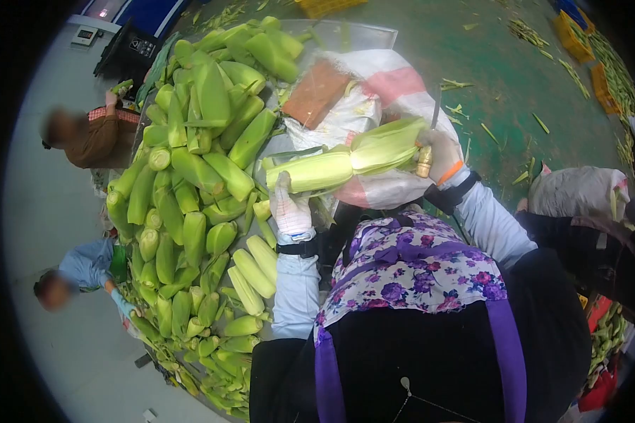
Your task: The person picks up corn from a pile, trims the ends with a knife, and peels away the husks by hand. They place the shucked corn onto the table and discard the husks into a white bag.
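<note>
A partly husked ear of corn (310, 171) lies across in front of me, its pale husk peeled back toward the right. My left hand (290, 210), in a white glove, is closed on the left end of the ear. My gloved right hand (443, 154) is closed around a knife (424, 161) at the husk end; its wooden handle points down and its blade stands up. The loosened husk (388, 146) reaches right up to these fingers. Several peeled ears (254, 271) lie beside my left forearm.
A large heap of green corn (190, 155) covers the table at left. A brick-coloured block (317, 93) rests on a white sack (339, 123) beyond my hands. Two people (99, 141) stand across the heap. Yellow crates (573, 39) and husk scraps are on the green floor (501, 77).
</note>
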A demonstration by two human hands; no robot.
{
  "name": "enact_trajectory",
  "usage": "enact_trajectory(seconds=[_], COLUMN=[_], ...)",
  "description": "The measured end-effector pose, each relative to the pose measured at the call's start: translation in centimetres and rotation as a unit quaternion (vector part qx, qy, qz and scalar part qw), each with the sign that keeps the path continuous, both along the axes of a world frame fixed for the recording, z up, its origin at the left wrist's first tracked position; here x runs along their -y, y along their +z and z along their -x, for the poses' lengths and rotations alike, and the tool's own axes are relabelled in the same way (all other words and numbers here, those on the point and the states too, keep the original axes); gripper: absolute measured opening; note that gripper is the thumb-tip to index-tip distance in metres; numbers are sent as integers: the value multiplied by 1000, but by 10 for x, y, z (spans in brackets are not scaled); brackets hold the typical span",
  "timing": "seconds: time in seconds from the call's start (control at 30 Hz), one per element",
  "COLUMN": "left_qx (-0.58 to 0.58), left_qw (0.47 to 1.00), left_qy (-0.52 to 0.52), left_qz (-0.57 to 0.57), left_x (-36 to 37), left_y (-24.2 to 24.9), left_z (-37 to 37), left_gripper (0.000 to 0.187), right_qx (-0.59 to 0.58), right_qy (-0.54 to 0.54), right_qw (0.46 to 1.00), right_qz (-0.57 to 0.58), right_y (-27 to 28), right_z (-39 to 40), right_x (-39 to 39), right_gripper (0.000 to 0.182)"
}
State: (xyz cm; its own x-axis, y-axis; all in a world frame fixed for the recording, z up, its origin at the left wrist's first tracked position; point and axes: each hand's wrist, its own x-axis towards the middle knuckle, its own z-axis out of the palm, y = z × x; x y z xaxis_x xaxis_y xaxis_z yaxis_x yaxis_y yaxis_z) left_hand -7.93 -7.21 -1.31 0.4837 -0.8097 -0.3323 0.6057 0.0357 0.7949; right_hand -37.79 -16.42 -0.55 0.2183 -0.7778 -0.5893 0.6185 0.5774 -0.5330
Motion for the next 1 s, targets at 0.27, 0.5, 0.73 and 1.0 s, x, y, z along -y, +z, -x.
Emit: enact_trajectory(seconds=[0.27,0.5,0.73,1.0], left_qx=[-101,-3,6,51], left_qw=[994,996,995,979], left_qy=[12,83,103,-165], left_qz=[40,44,-16,108], left_x=[20,26,-12,9], left_y=[-21,-70,-16,28], left_z=[28,-12,-98,26], left_gripper=[51,48,42,61], right_qx=[-47,-177,53,-525], right_qy=[142,124,16,196], right_qw=[974,930,954,710], right_qz=[171,297,296,427], right_y=[33,4,2,12], right_z=[-43,-14,119,4], right_x=[-16,-36,2,22], right_gripper=[20,18,30,38])
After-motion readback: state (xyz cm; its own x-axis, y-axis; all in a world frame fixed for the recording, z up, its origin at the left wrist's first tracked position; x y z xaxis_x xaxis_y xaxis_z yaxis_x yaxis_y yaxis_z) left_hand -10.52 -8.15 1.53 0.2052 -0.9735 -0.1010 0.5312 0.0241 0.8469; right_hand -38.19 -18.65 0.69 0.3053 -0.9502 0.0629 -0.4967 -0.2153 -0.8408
